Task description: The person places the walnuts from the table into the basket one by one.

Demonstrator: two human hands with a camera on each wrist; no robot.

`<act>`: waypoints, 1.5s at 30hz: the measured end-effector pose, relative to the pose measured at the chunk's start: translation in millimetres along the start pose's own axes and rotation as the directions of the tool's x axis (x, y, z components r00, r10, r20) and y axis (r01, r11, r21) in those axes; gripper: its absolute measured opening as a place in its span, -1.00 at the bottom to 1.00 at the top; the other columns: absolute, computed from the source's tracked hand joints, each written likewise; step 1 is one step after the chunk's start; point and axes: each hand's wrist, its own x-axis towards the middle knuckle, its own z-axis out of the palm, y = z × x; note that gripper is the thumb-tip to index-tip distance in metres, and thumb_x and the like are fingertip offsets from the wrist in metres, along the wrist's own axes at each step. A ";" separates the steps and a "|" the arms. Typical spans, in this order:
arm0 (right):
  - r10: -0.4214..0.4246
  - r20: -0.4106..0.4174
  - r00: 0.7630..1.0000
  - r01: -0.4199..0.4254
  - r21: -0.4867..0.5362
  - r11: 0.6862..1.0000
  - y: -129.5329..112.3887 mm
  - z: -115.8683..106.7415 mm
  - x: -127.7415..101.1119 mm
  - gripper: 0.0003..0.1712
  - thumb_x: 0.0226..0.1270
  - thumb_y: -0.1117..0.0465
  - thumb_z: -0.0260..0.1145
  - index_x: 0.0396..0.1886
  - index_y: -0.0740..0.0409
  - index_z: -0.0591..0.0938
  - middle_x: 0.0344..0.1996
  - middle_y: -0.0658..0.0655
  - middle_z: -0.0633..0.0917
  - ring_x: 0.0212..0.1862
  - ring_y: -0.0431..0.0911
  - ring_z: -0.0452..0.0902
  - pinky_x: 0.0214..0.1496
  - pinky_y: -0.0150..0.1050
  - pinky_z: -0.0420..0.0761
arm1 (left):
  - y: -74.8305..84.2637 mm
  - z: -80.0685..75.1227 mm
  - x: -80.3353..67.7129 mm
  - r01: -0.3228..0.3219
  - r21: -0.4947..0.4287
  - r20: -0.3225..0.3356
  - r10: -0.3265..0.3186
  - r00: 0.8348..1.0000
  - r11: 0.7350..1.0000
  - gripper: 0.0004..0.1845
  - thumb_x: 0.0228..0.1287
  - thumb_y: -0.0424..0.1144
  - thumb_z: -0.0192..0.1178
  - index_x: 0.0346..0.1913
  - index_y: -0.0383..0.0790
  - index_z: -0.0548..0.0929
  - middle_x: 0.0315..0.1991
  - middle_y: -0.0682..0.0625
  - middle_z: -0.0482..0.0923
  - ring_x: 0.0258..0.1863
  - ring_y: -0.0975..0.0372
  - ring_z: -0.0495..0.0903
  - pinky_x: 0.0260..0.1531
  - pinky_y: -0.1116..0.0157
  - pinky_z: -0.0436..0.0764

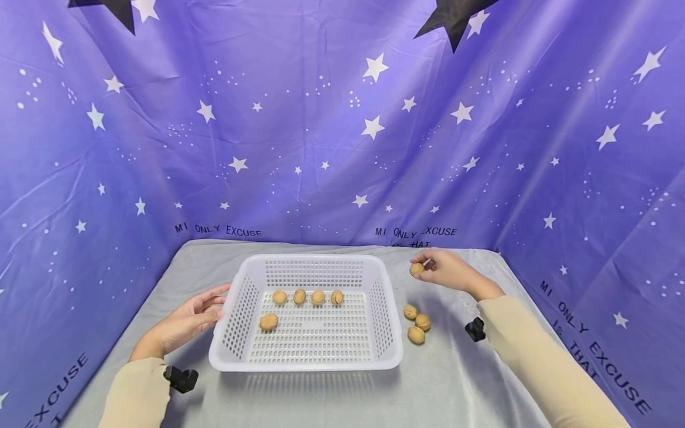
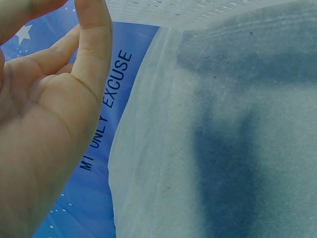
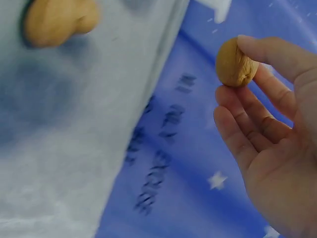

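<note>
Head view, left hand: the person's bare left hand (image 1: 184,320) stood at the outer left side of the white, rectangular, lattice-walled plastic basket (image 1: 305,365); its fingers were extended and loosely apart, the tips at the rim, though firm contact could not be confirmed. No walnut was in them.
Basket: it stood upright on the grey cloth-covered desk (image 1: 299,404), between the two hands.
Front walnut: one tan, round, hard-shelled walnut (image 1: 269,321) lay inside, toward the left, just in front of the row's left end.
Back row: four more tan, round walnuts (image 1: 318,297) sat side by side on the basket floor, apart from one another, the line running left to right.
Loose cluster: three tan, round walnuts (image 1: 423,322) lay close together on the desk, just outside the basket's right wall.
Right hand: the person's bare right hand (image 1: 452,273) was beyond that cluster, near the desk's back edge, thumb and fingers pinching one tan, ridged walnut (image 3: 230,64); the right wrist view showed the grip plainly.
Step in hand: it looked like bringing walnuts over singly and lining them up, with this one held but not yet in the basket.
Next move: it probably called for lifting the pinched walnut over the right rim and lowering it beside the front walnut, with the left hand steadying the basket.
</note>
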 end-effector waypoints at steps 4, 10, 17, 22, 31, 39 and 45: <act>-0.042 0.006 0.999 0.043 -0.020 0.999 -24.9 -1.7 14.7 -0.63 0.25 0.23 0.46 0.04 0.23 0.69 -0.04 0.14 0.69 -0.08 0.00 0.62 -0.10 -0.14 0.65 | -0.3 -0.7 0.0 0.002 0.001 -0.003 -0.002 1.000 1.000 -0.27 0.50 -0.48 0.03 0.55 -0.46 -0.10 0.28 -0.31 0.36 0.16 0.17 0.54 0.13 0.25 0.56; -0.131 0.051 0.990 0.134 -0.058 0.989 -55.6 8.9 40.8 -0.62 0.28 0.20 0.45 0.06 0.22 0.68 -0.03 0.11 0.68 -0.04 -0.01 0.64 0.03 -0.10 0.64 | -0.9 -1.2 0.7 0.002 0.000 0.007 -0.002 1.000 1.000 -0.28 0.50 -0.48 0.01 0.56 -0.45 -0.11 0.30 -0.33 0.33 0.17 0.15 0.53 0.13 0.24 0.55; -0.193 0.128 0.973 0.200 -0.045 0.979 -89.8 35.6 66.6 -0.59 0.26 0.21 0.46 0.09 0.23 0.67 -0.04 0.07 0.68 -0.04 -0.07 0.64 0.08 -0.14 0.62 | -1.8 -1.3 1.4 0.006 -0.015 0.017 -0.005 1.000 1.000 -0.29 0.51 -0.48 0.00 0.55 -0.45 -0.10 0.31 -0.37 0.30 0.18 0.14 0.53 0.16 0.25 0.54; -0.239 0.207 0.949 0.253 -0.041 0.967 -113.2 59.2 83.2 -0.60 0.27 0.22 0.44 0.10 0.19 0.67 -0.02 0.06 0.69 -0.05 -0.12 0.64 0.05 -0.26 0.61 | -1.0 -1.8 0.3 0.010 -0.002 0.012 -0.010 1.000 1.000 -0.29 0.51 -0.47 0.01 0.56 -0.43 -0.09 0.31 -0.36 0.31 0.18 0.14 0.52 0.15 0.23 0.54; -0.266 0.368 0.891 0.286 0.002 0.958 -141.3 111.8 103.9 -0.59 0.26 0.22 0.49 0.09 0.19 0.69 -0.01 0.02 0.70 -0.07 -0.19 0.63 0.03 -0.35 0.59 | 2.8 -0.4 -0.6 0.010 -0.006 0.010 -0.010 1.000 1.000 -0.29 0.51 -0.47 0.01 0.56 -0.44 -0.09 0.31 -0.41 0.28 0.17 0.14 0.53 0.14 0.21 0.55; -0.258 0.449 0.856 0.273 0.032 0.962 -156.1 154.5 111.5 -0.62 0.26 0.20 0.50 0.07 0.14 0.70 -0.09 -0.09 0.72 -0.12 -0.31 0.61 -0.03 -0.51 0.55 | 2.4 -0.9 -2.0 0.001 -0.007 0.012 -0.001 1.000 1.000 -0.30 0.50 -0.48 0.00 0.55 -0.45 -0.08 0.31 -0.46 0.24 0.17 0.13 0.53 0.15 0.21 0.54; -0.249 0.473 0.845 0.298 -0.029 0.954 -158.0 182.3 114.2 -0.62 0.22 0.16 0.52 0.03 0.10 0.71 -0.20 -0.13 0.70 -0.17 -0.35 0.55 -0.06 -0.55 0.50 | 2.4 0.2 -0.8 0.005 -0.007 0.004 -0.005 1.000 1.000 -0.28 0.49 -0.48 0.03 0.55 -0.45 -0.09 0.30 -0.42 0.27 0.16 0.16 0.54 0.14 0.25 0.55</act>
